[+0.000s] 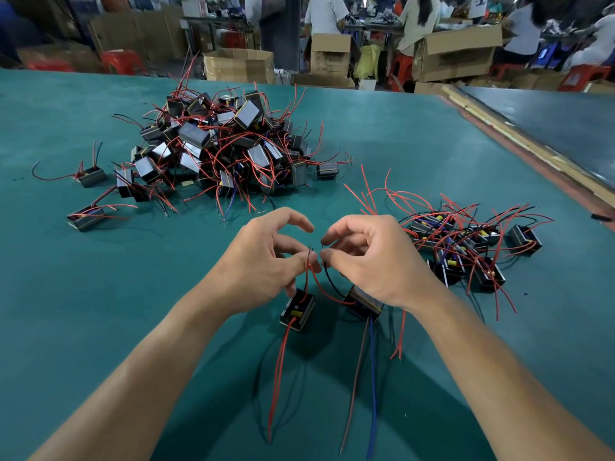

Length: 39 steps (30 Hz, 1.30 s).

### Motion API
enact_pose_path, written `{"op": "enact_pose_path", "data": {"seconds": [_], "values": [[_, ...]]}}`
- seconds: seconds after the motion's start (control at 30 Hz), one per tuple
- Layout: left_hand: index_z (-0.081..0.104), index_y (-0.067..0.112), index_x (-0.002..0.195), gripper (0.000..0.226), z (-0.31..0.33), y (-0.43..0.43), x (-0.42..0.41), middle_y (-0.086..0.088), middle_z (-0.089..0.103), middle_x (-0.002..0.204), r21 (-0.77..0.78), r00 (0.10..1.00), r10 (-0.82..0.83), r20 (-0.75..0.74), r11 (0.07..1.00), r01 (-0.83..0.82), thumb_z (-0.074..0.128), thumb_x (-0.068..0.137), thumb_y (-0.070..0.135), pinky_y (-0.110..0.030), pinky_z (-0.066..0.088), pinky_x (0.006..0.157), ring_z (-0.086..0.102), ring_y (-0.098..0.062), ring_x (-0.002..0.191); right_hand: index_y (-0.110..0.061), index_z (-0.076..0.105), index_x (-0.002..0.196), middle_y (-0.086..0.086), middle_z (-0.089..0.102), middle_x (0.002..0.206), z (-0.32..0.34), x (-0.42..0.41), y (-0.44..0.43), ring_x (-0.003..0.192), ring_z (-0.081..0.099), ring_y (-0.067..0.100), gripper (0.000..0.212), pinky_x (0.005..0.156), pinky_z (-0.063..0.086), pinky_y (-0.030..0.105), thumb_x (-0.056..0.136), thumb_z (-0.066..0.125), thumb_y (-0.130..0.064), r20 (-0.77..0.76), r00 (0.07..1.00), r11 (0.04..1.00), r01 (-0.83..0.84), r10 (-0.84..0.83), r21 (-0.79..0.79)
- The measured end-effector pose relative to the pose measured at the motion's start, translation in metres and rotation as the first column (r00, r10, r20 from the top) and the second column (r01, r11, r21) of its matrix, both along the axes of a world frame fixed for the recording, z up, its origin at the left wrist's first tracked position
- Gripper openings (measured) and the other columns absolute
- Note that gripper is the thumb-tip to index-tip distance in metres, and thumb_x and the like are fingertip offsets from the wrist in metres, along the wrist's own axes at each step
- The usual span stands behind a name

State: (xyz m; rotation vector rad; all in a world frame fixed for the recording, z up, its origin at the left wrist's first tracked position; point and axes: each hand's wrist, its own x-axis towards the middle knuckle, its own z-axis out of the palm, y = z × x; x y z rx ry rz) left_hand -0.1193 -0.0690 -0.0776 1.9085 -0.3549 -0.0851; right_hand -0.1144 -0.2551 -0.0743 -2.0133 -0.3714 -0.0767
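R module is half hidden under R hand; only its near edge shows. Wire tips at the pinch are v. small, bare ends hard to make out. Blue wire reaches the btm edge at 6 o'clock. Big pile at 11 o'clock & small pile at 3 o'clock are too tangled to count.

Counted: 2 hands, 2 modules in work, 2 piles, 3 strays approx. 9 o'clock on green table.

L hand pinches 2 red leads thumb to finger. R hand pinches black lead, tips just beside the red ones. L module & R module sit on table just below the hands, centre frame. Toward 6 o'clock trail 1 brown wire & the blue from R module, and 1 long red wire from L module.
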Motion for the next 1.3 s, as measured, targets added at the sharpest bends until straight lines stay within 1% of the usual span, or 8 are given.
{"op": "enact_pose_path", "data": {"seconds": [0.13,0.33,0.6,0.8,0.9,1.03,1.1,1.3], "values": [[0.060,0.012,0.092,0.008,0.0010,-0.0019,-0.0007,-0.004,0.076,0.077,-0.003,1.000,0.002,-0.028,1.000,-0.002,0.064,0.093,0.005,-0.026,0.049,0.047,0.056,-0.018,0.044,-0.020,0.070,0.078,-0.009,0.074,0.067,-0.0004,-0.0005,0.0005,0.058,0.064,0.007,0.014,0.060,0.054,0.031,0.083,0.077,-0.008,0.016,0.999,0.999,-0.042,0.042,-0.003],[0.065,0.009,0.083,0.011,0.0030,-0.0034,-0.0034,-0.007,0.075,0.076,-0.013,0.999,0.003,-0.049,1.000,-0.004,0.063,0.092,0.003,-0.019,0.045,0.044,0.057,-0.017,0.041,-0.022,0.070,0.073,-0.006,0.073,0.066,-0.0011,0.0019,-0.0009,0.056,0.062,0.003,0.018,0.058,0.051,0.021,0.081,0.078,-0.008,0.038,0.998,0.999,-0.042,0.043,-0.007],[0.075,0.010,0.085,0.015,0.0029,-0.0015,-0.0032,-0.004,0.074,0.072,0.007,1.000,0.002,-0.020,1.000,-0.001,0.064,0.090,0.001,-0.020,0.047,0.048,0.058,-0.016,0.046,-0.024,0.062,0.093,-0.003,0.075,0.071,-0.0022,0.0004,-0.0022,0.051,0.050,0.009,0.022,0.054,0.043,0.026,0.083,0.079,-0.014,-0.034,0.998,0.998,-0.058,0.059,0.032],[0.078,0.018,0.087,0.015,0.0020,0.0002,-0.0022,0.006,0.072,0.070,0.043,1.000,-0.009,0.000,0.999,0.009,0.077,0.080,0.004,-0.024,0.047,0.052,0.058,-0.014,0.047,-0.021,0.068,0.075,-0.004,0.069,0.064,-0.0018,0.0020,-0.0025,0.054,0.055,0.011,0.017,0.057,0.046,0.032,0.081,0.079,-0.010,0.022,0.998,0.998,-0.060,0.059,0.007],[0.079,0.023,0.081,0.012,0.0018,-0.0004,-0.0025,0.007,0.071,0.066,0.048,1.000,0.022,0.016,0.999,-0.023,0.080,0.078,0.011,-0.025,0.046,0.053,0.056,-0.013,0.048,-0.021,0.068,0.077,0.000,0.070,0.071,-0.0023,0.0019,-0.0020,0.059,0.059,0.014,0.015,0.060,0.051,0.038,0.080,0.081,-0.013,0.019,0.999,0.999,-0.041,0.042,-0.009],[0.078,0.029,0.077,0.017,0.0032,-0.0013,-0.0034,0.001,0.069,0.061,0.043,0.999,0.023,0.027,0.999,-0.025,0.081,0.078,0.013,-0.029,0.042,0.054,0.052,-0.015,0.050,-0.020,0.069,0.072,-0.007,0.070,0.067,-0.0005,0.0016,-0.0033,0.056,0.057,0.002,0.015,0.055,0.044,0.019,0.079,0.081,-0.015,0.018,0.998,0.998,-0.052,0.052,-0.031],[0.078,0.030,0.076,0.016,0.0036,-0.0019,-0.0038,0.007,0.067,0.058,0.043,0.999,0.024,0.027,0.999,-0.025,0.081,0.078,0.014,-0.028,0.040,0.053,0.051,-0.014,0.049,-0.019,0.070,0.069,-0.011,0.067,0.061,0.0009,0.0011,-0.0027,0.053,0.055,-0.001,0.017,0.054,0.041,0.014,0.079,0.080,-0.012,0.015,0.998,0.998,-0.057,0.057,-0.024],[0.077,0.027,0.076,0.012,0.0016,-0.0030,-0.0033,0.006,0.059,0.046,0.062,1.000,0.029,-0.006,0.998,-0.028,0.078,0.082,0.016,-0.019,0.040,0.050,0.050,-0.008,0.043,-0.014,0.070,0.068,-0.008,0.065,0.059,0.0026,-0.0001,-0.0028,0.053,0.053,0.002,0.017,0.055,0.044,0.019,0.081,0.078,-0.008,-0.002,0.998,0.998,-0.067,0.067,0.004]]}}
